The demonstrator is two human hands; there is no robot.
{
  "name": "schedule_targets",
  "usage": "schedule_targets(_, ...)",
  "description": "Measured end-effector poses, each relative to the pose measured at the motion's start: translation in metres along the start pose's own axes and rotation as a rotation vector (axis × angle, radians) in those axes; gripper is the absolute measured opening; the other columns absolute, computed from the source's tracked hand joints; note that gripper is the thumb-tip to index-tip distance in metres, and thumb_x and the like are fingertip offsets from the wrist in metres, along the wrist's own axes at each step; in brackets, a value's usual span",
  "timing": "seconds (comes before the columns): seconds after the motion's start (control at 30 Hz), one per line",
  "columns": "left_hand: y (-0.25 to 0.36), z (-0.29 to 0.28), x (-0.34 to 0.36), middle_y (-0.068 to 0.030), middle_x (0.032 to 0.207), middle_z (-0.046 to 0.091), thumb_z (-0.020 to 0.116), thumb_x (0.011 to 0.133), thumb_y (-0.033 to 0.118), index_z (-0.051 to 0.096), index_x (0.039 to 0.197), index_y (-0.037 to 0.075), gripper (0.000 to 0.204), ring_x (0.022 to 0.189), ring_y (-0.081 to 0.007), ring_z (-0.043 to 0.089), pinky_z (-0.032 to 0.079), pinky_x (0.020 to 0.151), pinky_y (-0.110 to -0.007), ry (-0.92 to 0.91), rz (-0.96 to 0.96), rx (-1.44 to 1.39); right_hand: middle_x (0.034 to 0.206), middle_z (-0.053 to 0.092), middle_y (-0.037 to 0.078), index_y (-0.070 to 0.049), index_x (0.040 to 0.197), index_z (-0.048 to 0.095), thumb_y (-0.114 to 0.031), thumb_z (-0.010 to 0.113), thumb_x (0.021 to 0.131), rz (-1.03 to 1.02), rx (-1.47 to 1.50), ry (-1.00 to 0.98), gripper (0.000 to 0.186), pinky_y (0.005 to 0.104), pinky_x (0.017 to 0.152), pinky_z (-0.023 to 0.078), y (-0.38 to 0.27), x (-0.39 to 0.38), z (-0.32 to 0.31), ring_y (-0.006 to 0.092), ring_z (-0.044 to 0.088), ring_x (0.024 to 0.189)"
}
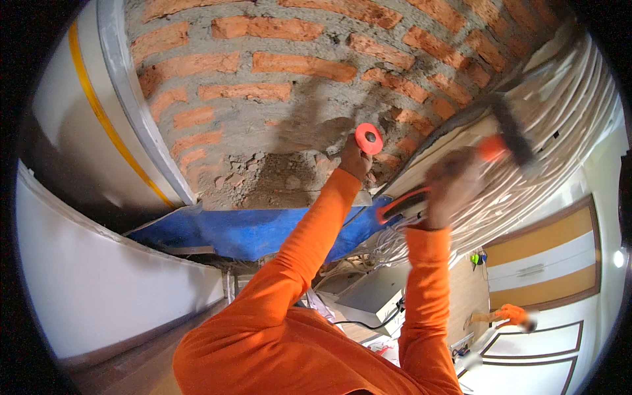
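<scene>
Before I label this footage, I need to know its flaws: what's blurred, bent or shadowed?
In the head view throughout: right hand and hammer are blurred; left hand and red-guarded tool look sharper; dark shadows cross the brick wall; fisheye distortion bends its rows; a small light glares near the right rim.

Bright orange top [296, 355] (long sleeves [304, 250])

Inscriptions: none legible. Hammer [515, 137], motion-blurred: no readable marking. Red disc-shaped guard [361, 145]: no readable label. Blue sheet [257, 229]: no readable print. Brick wall [303, 65]: no readable sign or number.
</scene>
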State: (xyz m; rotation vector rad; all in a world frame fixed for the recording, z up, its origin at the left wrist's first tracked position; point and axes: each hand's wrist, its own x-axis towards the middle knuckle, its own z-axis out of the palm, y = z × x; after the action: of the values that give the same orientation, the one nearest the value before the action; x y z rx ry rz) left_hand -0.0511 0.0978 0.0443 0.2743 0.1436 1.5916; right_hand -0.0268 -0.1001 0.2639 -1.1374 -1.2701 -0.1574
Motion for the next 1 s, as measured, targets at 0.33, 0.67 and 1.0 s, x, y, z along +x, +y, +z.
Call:
schedule_targets(0.33, 0.036, 0.01, -0.008, 0.0019, 0.098, 0.066, 0.057, 0.095, 0.022, 0.062, 0.1, 0.012, 0.012, 0.093, -0.0107, 0.064, 0.055, 0.083, -0.026, 0.084, -0.35, -0.277, 0.053, 0.034, -0.005, -0.011, 0.081, 0.047, -0.055, 0.046, 0.098, 1.039, 0.225, -0.556, 0.047, 0.0245, 0.034, 0.024, -0.029, -0.036, -0.021, 0.0067, 0.03, 0.037)
schedule_targets(0.67, 0.04, 0.02, -0.024, -0.004, 0.098, 0.068, 0.058, 0.092, 0.018, 0.063, 0.104, 0.008, 0.016, 0.09, -0.0172, 0.066, 0.056, 0.08, -0.03, -0.14, -0.4, -0.131, 0.054, 0.04, -0.002, -0.008, 0.079, 0.05, -0.048, 0.045, 0.101, 0.75, 0.09, -0.664, 0.046, 0.0273, 0.037, 0.031, 0.042, -0.065, 0.004, 0.0094, 0.038, 0.04)
schedule_targets(1.0, 0.151, -0.07, -0.078, -0.0088, 0.092, 0.067, 0.059, 0.09, 0.022, 0.064, 0.095, 0.008, 0.016, 0.091, -0.025, 0.065, 0.055, 0.084, -0.041, -0.064, -0.461, -0.161, 0.053, 0.038, -0.003, -0.012, 0.081, 0.046, -0.051, 0.043, 0.101, 1.171, 0.361, -0.513, 0.044, 0.0256, 0.036, 0.031, -0.018, -0.133, -0.09, 0.0088, 0.036, 0.039)
